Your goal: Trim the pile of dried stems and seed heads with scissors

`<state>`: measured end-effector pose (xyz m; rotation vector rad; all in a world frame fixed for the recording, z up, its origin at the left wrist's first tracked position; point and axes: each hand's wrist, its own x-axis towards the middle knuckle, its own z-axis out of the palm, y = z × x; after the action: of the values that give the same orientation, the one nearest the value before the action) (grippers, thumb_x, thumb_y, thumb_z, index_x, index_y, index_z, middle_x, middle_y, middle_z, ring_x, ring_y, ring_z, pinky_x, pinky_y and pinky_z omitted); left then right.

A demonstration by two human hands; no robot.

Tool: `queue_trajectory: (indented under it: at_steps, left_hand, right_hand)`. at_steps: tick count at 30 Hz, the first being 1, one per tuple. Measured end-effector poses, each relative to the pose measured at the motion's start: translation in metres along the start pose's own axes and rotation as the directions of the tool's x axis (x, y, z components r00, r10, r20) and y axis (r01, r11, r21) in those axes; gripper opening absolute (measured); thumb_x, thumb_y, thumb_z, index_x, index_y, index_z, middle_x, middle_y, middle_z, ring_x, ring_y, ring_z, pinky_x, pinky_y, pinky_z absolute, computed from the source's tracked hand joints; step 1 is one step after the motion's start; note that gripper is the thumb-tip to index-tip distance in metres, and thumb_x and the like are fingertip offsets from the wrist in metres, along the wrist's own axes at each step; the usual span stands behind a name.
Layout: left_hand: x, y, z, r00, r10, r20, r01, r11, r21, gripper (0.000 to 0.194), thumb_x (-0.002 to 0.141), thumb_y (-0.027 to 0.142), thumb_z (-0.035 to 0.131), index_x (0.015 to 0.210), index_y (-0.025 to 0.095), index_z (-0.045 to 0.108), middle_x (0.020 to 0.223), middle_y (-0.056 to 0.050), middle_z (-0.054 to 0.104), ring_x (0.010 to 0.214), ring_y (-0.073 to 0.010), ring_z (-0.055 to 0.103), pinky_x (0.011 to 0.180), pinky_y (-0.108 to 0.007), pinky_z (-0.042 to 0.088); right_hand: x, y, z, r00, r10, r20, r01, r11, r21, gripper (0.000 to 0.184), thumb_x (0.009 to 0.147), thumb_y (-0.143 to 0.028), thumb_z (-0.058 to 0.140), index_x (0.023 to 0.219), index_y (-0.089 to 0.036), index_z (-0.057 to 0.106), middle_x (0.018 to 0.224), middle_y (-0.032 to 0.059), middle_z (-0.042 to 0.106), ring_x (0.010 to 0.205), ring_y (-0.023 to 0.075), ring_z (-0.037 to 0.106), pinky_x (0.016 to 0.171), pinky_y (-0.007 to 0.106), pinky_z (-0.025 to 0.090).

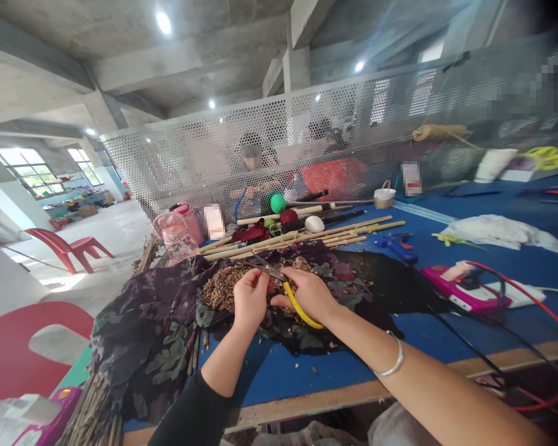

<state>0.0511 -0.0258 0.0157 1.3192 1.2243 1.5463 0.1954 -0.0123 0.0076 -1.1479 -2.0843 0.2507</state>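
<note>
My right hand (309, 296) is closed around a pair of scissors (299, 305) with yellow handles. Their metal blades point left and away from me, just above my left hand (252, 297). The fingers of that left hand are pinched together near the blades, and whatever is between them is too small to make out. Below both hands lies a heap of dry brown plant bits (225, 286), spread on a dark patterned cloth (149, 322) over the blue table.
Behind the heap lie several long sticks (302, 234), a green ball (278, 203) and a white ball (314, 223). Blue-handled pliers (397, 248) and a pink power strip (465, 288) with cables are on the right. A perforated metal screen (204, 161) borders the table; people sit beyond it.
</note>
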Motion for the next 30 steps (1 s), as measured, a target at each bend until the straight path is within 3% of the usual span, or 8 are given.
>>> queue_trajectory:
  at_steps: [4, 7, 12, 18, 30]
  left_hand:
    - [0.0001, -0.0009, 0.0029, 0.998, -0.066, 0.015, 0.068, 0.988, -0.141, 0.022, 0.070, 0.037, 0.061, 0.073, 0.015, 0.059, 0.063, 0.001, 0.057, 0.056, -0.0100, 0.051, 0.056, -0.023, 0.048]
    - [0.0013, -0.0018, 0.0013, 0.997, -0.067, 0.036, 0.072, 0.985, -0.160, 0.021, 0.071, 0.036, 0.060, 0.070, 0.015, 0.059, 0.059, 0.002, 0.053, 0.054, -0.0088, 0.049, 0.056, -0.022, 0.047]
    - [0.0032, -0.0050, -0.0029, 0.993, -0.065, 0.097, 0.072, 0.995, -0.065, 0.021, 0.071, 0.035, 0.060, 0.070, 0.014, 0.061, 0.060, 0.002, 0.056, 0.053, -0.0094, 0.051, 0.054, -0.021, 0.045]
    - [0.0045, -0.0073, -0.0043, 0.998, -0.021, 0.063, 0.019, 0.999, 0.035, 0.020, 0.072, 0.034, 0.058, 0.070, 0.014, 0.063, 0.058, 0.000, 0.057, 0.052, -0.0109, 0.053, 0.052, -0.021, 0.043]
    - [0.0051, -0.0010, -0.0039, 0.997, -0.052, 0.051, 0.052, 0.999, 0.000, 0.022, 0.069, 0.036, 0.060, 0.064, 0.015, 0.060, 0.054, 0.002, 0.052, 0.050, -0.0098, 0.050, 0.050, -0.020, 0.043]
  right_hand:
    - [0.0001, -0.0037, 0.0015, 1.000, 0.006, -0.010, -0.005, 1.000, 0.029, 0.039, 0.070, -0.049, 0.064, 0.097, -0.021, 0.057, 0.088, 0.0052, 0.065, 0.079, 0.0203, 0.061, 0.066, 0.027, 0.044]
    - [-0.0005, -0.0040, 0.0035, 1.000, 0.022, -0.006, -0.022, 1.000, -0.006, 0.045, 0.069, -0.050, 0.064, 0.102, -0.021, 0.055, 0.090, 0.0055, 0.064, 0.082, 0.0215, 0.061, 0.069, 0.029, 0.045]
    - [-0.0001, -0.0009, 0.0049, 1.000, -0.002, 0.012, 0.003, 0.997, -0.072, 0.062, 0.064, -0.053, 0.067, 0.113, -0.018, 0.051, 0.103, 0.0105, 0.060, 0.097, 0.0252, 0.058, 0.079, 0.034, 0.045]
    - [0.0013, 0.0030, 0.0024, 1.000, -0.001, 0.025, 0.004, 0.994, -0.106, 0.060, 0.063, -0.053, 0.068, 0.110, -0.020, 0.054, 0.100, 0.0093, 0.064, 0.094, 0.0255, 0.060, 0.080, 0.034, 0.045]
    - [0.0008, 0.0018, -0.0004, 0.994, 0.066, 0.084, -0.056, 0.992, -0.111, 0.043, 0.072, -0.055, 0.060, 0.101, -0.024, 0.059, 0.075, 0.0042, 0.068, 0.069, 0.0212, 0.065, 0.058, 0.025, 0.042]
